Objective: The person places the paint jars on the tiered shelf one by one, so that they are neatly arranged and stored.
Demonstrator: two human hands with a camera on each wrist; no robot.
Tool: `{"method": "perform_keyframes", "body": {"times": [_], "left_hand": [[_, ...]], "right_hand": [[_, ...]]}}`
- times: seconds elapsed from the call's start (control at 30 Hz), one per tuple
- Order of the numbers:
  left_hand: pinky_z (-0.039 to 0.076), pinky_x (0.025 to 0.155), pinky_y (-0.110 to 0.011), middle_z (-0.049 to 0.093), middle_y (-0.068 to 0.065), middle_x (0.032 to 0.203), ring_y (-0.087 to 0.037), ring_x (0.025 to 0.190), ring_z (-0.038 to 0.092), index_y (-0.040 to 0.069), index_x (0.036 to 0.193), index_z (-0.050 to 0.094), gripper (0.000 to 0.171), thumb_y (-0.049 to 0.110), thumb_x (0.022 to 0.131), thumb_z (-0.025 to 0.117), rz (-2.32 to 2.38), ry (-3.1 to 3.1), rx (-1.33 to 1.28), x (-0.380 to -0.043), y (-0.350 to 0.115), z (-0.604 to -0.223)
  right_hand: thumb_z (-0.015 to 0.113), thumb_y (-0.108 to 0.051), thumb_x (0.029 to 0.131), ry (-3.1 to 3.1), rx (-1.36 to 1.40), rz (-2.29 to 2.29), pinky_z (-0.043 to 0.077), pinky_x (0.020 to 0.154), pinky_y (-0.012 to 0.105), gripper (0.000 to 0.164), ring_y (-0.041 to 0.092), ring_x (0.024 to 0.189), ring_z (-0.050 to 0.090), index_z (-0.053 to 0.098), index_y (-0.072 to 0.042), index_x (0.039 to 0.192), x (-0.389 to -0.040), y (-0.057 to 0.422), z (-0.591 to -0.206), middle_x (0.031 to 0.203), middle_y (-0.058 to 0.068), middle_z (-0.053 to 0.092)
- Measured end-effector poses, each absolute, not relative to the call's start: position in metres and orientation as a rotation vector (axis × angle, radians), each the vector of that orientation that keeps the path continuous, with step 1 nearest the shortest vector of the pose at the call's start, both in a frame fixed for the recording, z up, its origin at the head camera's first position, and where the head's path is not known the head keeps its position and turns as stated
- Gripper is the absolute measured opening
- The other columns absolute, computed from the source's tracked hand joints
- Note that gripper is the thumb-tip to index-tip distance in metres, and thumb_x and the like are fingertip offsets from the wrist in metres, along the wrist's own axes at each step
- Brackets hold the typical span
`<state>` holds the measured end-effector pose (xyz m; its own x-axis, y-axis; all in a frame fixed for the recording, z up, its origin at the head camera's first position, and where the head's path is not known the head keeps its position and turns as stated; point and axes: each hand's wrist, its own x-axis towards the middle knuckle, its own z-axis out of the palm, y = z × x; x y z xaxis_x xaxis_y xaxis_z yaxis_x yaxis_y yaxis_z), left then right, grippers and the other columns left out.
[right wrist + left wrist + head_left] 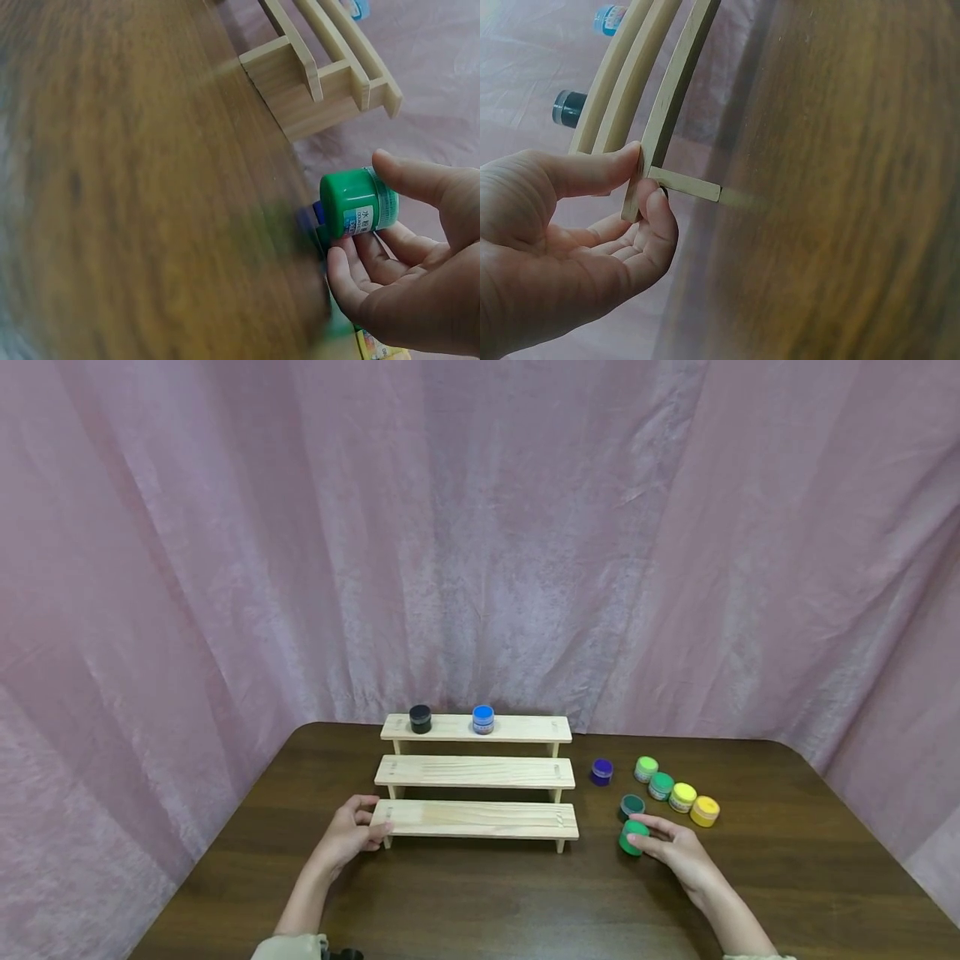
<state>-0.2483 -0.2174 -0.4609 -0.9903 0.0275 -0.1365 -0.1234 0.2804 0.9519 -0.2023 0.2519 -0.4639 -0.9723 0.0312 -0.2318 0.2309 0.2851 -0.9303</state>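
A three-step wooden display rack [480, 819] stands on the dark wooden table. My left hand [351, 835] pinches the left end of its lowest step, thumb on top and fingers curled beneath, as the left wrist view shows. In my right hand [678, 853] is a small green paint jar [352, 201], held between thumb and fingers just right of the rack. The jar's printed label faces the right wrist camera. A dark green jar [632, 807] sits right behind the held one. On the top step are a black jar [421, 719] and a blue jar [483, 720].
Right of the rack stands a purple jar [602, 772]. Farther right, a slanted row holds a light green jar [647, 768], a green jar [661, 786], a yellow jar [682, 797] and an orange-yellow jar [705, 811]. A pink curtain [480, 527] hangs behind the table [480, 902].
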Motion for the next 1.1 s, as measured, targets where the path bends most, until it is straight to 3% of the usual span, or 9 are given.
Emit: {"method": "perform_keyframes", "body": {"times": [0.27,0.53,0.67,0.87,1.1], "left_hand": [[0.051,0.061,-0.025,0.062,-0.011,0.083,-0.013,0.064,0.055,-0.012,0.134,0.039,0.057,-0.002,0.086,0.068,1.804,2.406,-0.097,-0.249,-0.215,-0.462],[0.051,0.061,-0.026,0.061,-0.01,0.082,-0.014,0.064,0.054,-0.012,0.134,0.038,0.058,-0.002,0.086,0.068,1.805,2.409,-0.08,-0.252,-0.215,-0.459],[0.051,0.061,-0.026,0.061,-0.01,0.082,-0.014,0.064,0.054,-0.012,0.134,0.038,0.057,-0.001,0.086,0.068,1.8,2.41,-0.074,-0.253,-0.214,-0.458],[0.052,0.061,-0.026,0.063,-0.012,0.085,-0.014,0.063,0.055,-0.012,0.134,0.038,0.057,-0.001,0.087,0.068,1.79,2.422,-0.086,-0.253,-0.216,-0.461],[0.052,0.062,-0.026,0.063,-0.011,0.084,-0.014,0.064,0.056,-0.011,0.133,0.04,0.055,-0.001,0.086,0.067,1.794,2.414,-0.104,-0.25,-0.219,-0.464]], "right_hand": [[0.064,-0.026,0.095,2.336,0.197,-1.817,0.052,0.094,0.021,0.061,-0.002,0.103,0.058,0.042,0.003,0.143,-0.201,0.249,-0.457,0.145,0.023,0.044],[0.062,-0.027,0.096,2.315,0.148,-1.863,0.05,0.096,0.018,0.062,-0.005,0.105,0.056,0.04,0.002,0.145,-0.204,0.24,-0.449,0.151,0.023,0.037],[0.062,-0.025,0.096,2.307,0.152,-1.893,0.049,0.093,0.015,0.06,-0.007,0.1,0.057,0.04,0.003,0.145,-0.206,0.235,-0.442,0.147,0.02,0.042],[0.062,-0.025,0.096,2.314,0.139,-1.916,0.049,0.09,0.015,0.06,-0.005,0.097,0.06,0.041,0.003,0.144,-0.215,0.226,-0.431,0.125,0.004,0.058],[0.062,-0.027,0.096,2.358,0.096,-1.873,0.049,0.098,0.024,0.061,-0.006,0.098,0.057,0.039,0.001,0.146,-0.221,0.219,-0.42,0.134,0.009,0.051]]}}
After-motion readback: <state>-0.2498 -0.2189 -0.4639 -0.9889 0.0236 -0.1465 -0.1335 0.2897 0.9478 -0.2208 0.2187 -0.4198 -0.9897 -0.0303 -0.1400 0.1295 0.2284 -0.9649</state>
